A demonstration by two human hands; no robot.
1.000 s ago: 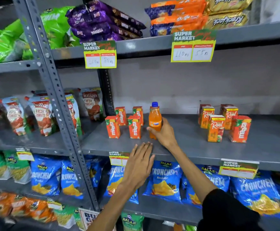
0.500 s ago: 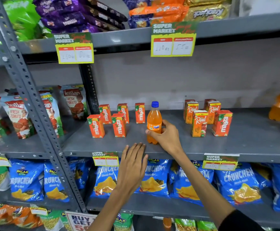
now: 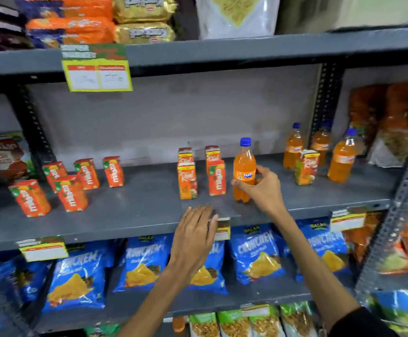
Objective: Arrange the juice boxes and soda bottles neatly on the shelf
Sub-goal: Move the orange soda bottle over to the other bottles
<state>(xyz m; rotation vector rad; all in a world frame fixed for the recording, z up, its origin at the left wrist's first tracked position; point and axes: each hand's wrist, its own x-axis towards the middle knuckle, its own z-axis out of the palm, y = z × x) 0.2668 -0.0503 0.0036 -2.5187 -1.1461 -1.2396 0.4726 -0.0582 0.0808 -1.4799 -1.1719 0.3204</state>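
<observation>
My right hand (image 3: 262, 188) grips an orange Fanta bottle (image 3: 244, 166) with a blue cap, upright on the grey middle shelf (image 3: 137, 210). Just left of it stand several orange juice boxes (image 3: 201, 172). Further left is a loose group of several Maaza boxes (image 3: 69, 183). Three more orange soda bottles (image 3: 341, 159) and one juice box (image 3: 306, 167) stand at the shelf's right end. My left hand (image 3: 195, 234) rests flat on the shelf's front edge, fingers apart, holding nothing.
A blurred price tag (image 3: 97, 74) hangs from the upper shelf, which carries snack packs. Blue chip bags (image 3: 254, 256) fill the shelf below. Ketchup pouches (image 3: 3, 154) sit at far left. Perforated steel uprights (image 3: 392, 210) frame the right side.
The view has swung right, bringing three more bottles into sight. My right hand has carried the Fanta bottle rightward past the Real boxes. My left hand has followed along the shelf edge.
</observation>
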